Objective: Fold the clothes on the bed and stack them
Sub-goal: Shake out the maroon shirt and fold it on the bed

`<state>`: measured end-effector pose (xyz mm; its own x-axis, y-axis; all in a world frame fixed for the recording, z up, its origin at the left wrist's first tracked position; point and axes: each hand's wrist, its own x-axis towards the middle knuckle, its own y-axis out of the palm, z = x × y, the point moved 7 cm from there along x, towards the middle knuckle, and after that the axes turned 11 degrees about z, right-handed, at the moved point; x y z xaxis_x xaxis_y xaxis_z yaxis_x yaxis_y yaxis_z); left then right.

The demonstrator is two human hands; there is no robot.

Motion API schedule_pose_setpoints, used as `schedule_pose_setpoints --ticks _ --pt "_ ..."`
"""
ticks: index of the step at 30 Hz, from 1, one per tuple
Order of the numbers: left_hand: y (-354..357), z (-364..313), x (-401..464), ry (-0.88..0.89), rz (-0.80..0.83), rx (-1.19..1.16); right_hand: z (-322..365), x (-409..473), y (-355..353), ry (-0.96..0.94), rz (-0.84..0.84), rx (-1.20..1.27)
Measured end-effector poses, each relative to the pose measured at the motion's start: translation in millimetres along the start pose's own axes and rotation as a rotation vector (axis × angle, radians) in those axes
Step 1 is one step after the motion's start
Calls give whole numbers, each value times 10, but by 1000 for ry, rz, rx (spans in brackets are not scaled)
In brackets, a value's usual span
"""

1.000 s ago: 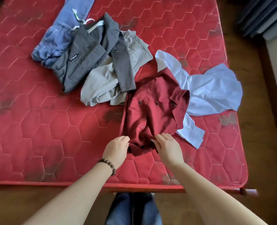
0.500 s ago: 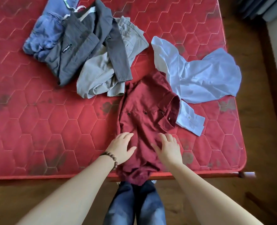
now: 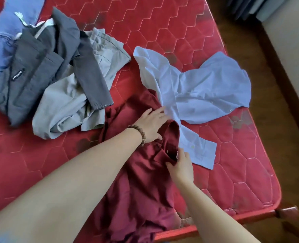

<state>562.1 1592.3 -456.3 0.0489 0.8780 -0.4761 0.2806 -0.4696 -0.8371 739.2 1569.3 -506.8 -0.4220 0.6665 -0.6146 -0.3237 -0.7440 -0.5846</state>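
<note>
A maroon shirt [image 3: 138, 186] lies stretched over the near part of the red mattress [image 3: 40, 163], its hem hanging over the front edge. My left hand [image 3: 150, 125], with a bead bracelet at the wrist, lies flat with fingers spread on the shirt's upper part, fingertips touching the light blue shirt [image 3: 203, 92]. My right hand [image 3: 181, 163] pinches the maroon collar near the buttons. The light blue shirt lies crumpled to the right, one cuff beside my right hand.
A grey jacket [image 3: 40, 71], beige trousers [image 3: 71, 95] and a blue garment [image 3: 3, 37] lie heaped at the mattress's back left. The mattress's right edge [image 3: 261, 137] borders a brown wooden floor [image 3: 285, 155]. A wooden bed leg [image 3: 287, 212] sticks out at the near right corner.
The maroon shirt was pulled toward me until its hem hung over the front edge. Both hands then moved up from its lower part to the collar area.
</note>
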Motion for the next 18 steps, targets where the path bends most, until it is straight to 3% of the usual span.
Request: schedule_pose_setpoints --ticks 6,11,16,18 --pt "-279 -3 -163 45 -52 -57 87 -107 -162 24 143 104" --pt "-899 0 -507 -3 -8 -316 520 -288 -749 -83 67 54" --pt "-1923 -61 -950 -36 -131 -459 1228 -617 -1616 -246 -157 8" --pt "-2381 -82 -1188 -50 -190 -487 1615 -804 -1926 -315 -121 82"
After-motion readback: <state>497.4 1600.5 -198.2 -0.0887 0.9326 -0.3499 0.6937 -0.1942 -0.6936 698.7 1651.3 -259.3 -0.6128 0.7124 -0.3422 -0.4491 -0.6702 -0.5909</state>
